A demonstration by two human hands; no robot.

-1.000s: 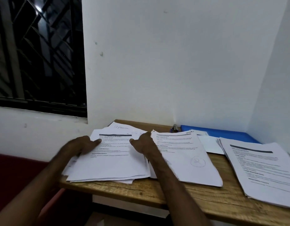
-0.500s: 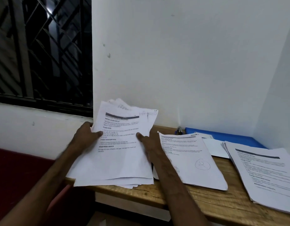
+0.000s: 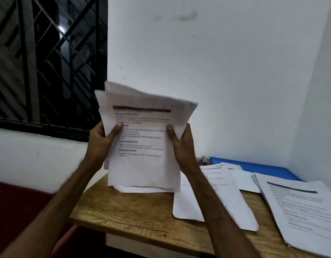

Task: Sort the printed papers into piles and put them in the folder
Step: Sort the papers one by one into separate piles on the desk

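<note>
Sheaf of printed papers [image 3: 142,168]: held upright over the left end of the table [image 3: 123,211], edges uneven, probably to be tapped square; whether it touches the wood cannot be told. Left hand [image 3: 101,138]: grips the left margin, thumb on the front page. Right hand [image 3: 179,144]: grips the right margin likewise. Middle pile [image 3: 233,202], right pile [image 3: 300,211]: lying flat, apparently separate sorted lots. Blue folder [image 3: 263,166]: by the wall behind them, partly covered by sheets.
</note>
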